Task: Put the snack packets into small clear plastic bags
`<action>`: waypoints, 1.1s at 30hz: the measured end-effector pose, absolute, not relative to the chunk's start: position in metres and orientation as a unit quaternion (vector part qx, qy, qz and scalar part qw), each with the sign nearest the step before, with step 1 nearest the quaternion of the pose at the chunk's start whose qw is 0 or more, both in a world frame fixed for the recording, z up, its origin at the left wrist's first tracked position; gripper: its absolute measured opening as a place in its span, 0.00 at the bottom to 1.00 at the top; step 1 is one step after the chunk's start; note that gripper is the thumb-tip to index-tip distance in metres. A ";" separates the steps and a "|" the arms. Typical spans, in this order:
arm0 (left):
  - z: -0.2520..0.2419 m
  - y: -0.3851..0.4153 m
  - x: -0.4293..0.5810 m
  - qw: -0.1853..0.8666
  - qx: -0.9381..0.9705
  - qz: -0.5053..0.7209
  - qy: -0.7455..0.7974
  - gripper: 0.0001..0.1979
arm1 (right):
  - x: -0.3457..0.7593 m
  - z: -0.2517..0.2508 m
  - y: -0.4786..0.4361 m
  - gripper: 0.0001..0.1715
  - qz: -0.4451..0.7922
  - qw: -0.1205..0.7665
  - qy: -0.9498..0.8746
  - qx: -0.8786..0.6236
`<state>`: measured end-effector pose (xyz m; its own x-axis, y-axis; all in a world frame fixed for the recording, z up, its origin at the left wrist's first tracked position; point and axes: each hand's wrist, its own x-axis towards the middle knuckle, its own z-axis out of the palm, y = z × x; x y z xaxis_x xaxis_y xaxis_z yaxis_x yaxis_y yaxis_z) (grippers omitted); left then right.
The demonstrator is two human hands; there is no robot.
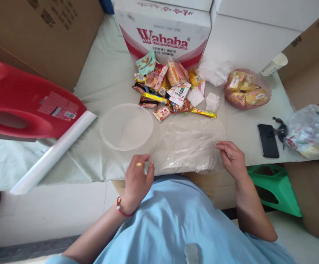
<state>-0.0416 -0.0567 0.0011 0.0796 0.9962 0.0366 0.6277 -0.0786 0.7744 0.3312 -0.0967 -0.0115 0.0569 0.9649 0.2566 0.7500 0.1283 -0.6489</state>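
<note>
A thin sheet of clear plastic film lies wrinkled on the cloth-covered table in front of me. My right hand is at its right edge, thumb and fingers pinched together on the film. By the film's near left side is my left hand, loosely bent with thumb and forefinger apart and nothing visible in it. A round, frosted plastic bowl stands just beyond my left hand. Past the film lies a pile of wrapped snacks, with white crumpled paper beside it.
A pink bowl of yellow-wrapped snacks, a paper cup, a black phone and a stuffed plastic bag are at right. A film roll and red jug lie left. A Wahaha carton stands behind.
</note>
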 end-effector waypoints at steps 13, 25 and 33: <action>-0.022 -0.006 0.027 0.228 0.876 0.105 0.411 0.28 | 0.290 -0.039 -0.118 0.28 0.168 0.222 -0.793 -0.542; -0.038 -0.013 -0.026 0.158 0.870 0.099 0.457 0.29 | 0.344 0.012 -0.013 0.15 0.156 0.317 -0.632 -0.690; -0.040 -0.018 -0.039 0.157 0.859 0.119 0.473 0.29 | 0.316 0.021 0.192 0.29 -0.024 0.083 -0.719 -0.690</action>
<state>-0.0388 -0.0176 -0.0405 0.5242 0.8498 0.0550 0.7752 -0.5029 0.3823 0.3164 0.1916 0.0214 -0.0352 0.9876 0.1529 0.9956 0.0480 -0.0804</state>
